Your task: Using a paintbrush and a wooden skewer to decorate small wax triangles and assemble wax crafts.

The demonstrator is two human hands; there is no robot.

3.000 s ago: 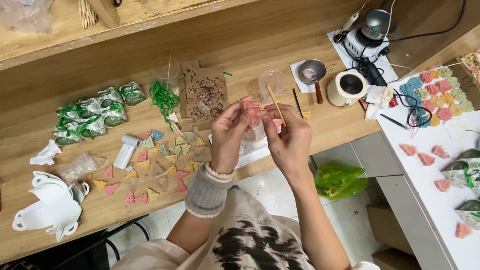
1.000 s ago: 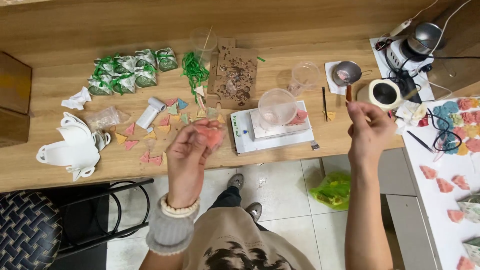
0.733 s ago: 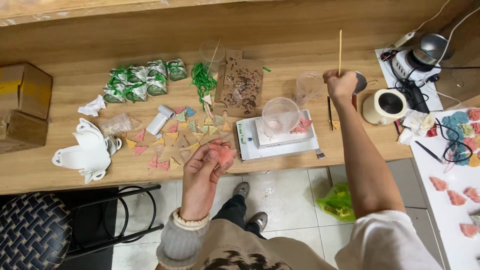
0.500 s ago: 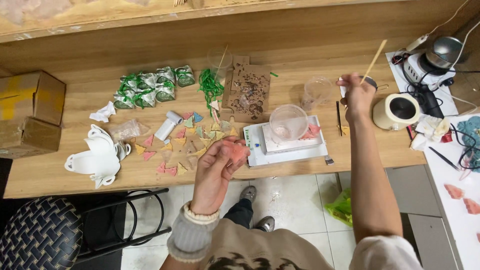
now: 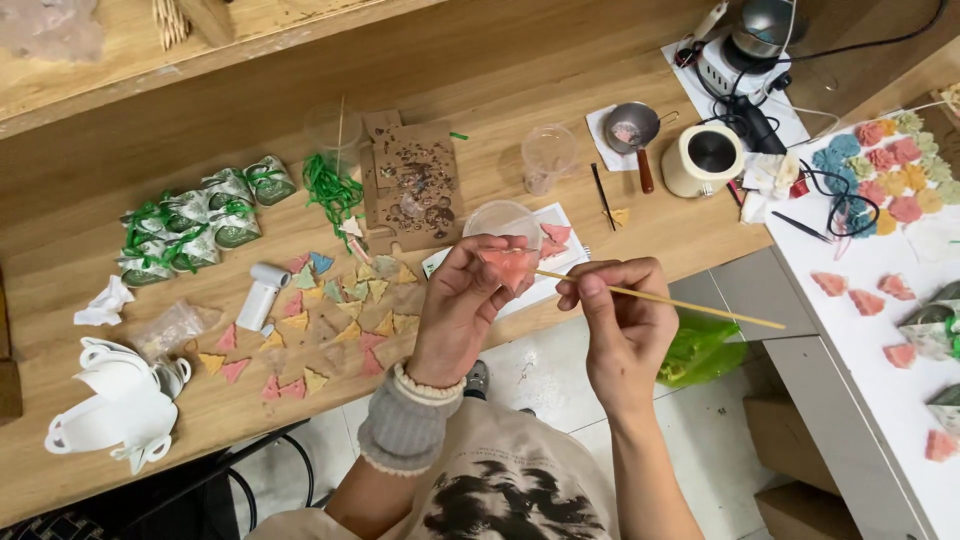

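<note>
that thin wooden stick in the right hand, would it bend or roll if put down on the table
The stick looks long, thin and straight, so it probably flexes a little and could snap if pressed. It seems round, so it would likely roll on the table. The right hand pinches it with fingertips alone, suggesting it is light.

Salmon-pink tree-shaped piece, pale tan stick, grey ribbed cuff, green ribbon, light brown wooden desk.

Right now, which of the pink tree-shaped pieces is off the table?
The pink piece pinched in the left hand, touched by the right hand's wooden stick; the others lie flat.
</note>
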